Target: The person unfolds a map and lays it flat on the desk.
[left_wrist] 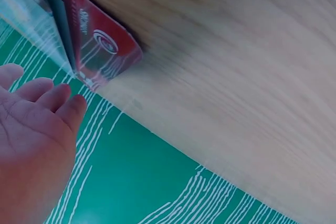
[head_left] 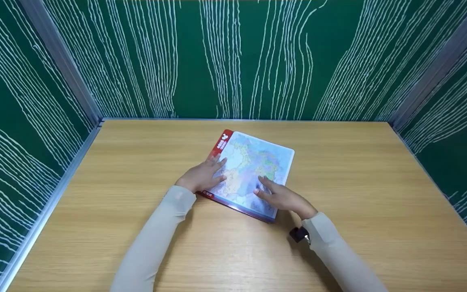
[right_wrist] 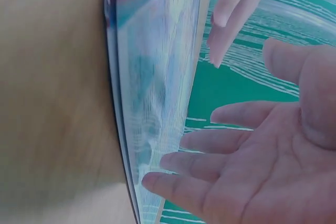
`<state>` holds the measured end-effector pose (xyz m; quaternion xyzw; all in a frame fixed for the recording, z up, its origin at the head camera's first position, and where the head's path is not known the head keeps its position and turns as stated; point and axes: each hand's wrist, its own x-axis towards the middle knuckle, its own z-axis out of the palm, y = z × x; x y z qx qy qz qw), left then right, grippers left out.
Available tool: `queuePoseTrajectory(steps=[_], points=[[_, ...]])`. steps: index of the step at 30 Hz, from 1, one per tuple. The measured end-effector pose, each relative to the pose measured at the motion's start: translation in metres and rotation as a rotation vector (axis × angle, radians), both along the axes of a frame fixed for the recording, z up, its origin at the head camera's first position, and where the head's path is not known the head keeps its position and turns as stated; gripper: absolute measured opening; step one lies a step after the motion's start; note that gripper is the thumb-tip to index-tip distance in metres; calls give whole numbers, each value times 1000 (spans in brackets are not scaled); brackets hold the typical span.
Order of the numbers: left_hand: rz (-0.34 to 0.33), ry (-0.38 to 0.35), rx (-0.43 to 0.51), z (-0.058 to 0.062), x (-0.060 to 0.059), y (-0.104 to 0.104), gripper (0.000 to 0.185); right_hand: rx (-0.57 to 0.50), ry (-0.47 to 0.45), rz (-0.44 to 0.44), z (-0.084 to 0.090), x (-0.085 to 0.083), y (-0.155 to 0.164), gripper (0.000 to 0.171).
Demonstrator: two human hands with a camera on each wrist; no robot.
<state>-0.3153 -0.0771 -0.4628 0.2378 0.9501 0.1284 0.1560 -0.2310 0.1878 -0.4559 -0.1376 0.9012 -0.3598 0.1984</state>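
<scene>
A flat, glossy panel printed with a coloured map [head_left: 249, 166] lies tilted on the table, with a red strip [head_left: 218, 147] bearing white marks down its left side. Extended fingers of my left hand [head_left: 202, 174] reach over that red side. My right hand [head_left: 284, 198] spreads over the lower right part of the map, fingers straight. From the right wrist, the panel's edge [right_wrist: 126, 129] looks layered, with the little fingertip close to the shiny surface. The left wrist view shows a red corner [left_wrist: 105, 40] with a round white logo, and a dark gap beside it.
The wooden table [head_left: 339, 170] runs back to a green wall [head_left: 253, 61] with white wavy lines. Similar green panels [head_left: 10, 162] flank both sides, with metal posts [head_left: 63, 61] at the corners. A small dark device [head_left: 298, 234] is at the right wrist.
</scene>
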Motion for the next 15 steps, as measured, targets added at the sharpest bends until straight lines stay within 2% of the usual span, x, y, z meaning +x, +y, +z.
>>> queuePoseTrajectory(steps=[9,15], points=[[28,-64,-2,-7,0,-1,73,50,8,42,-8,4,-8,65],[20,-70,-14,-7,1,1,72,102,39,52,-11,6,-14,66]])
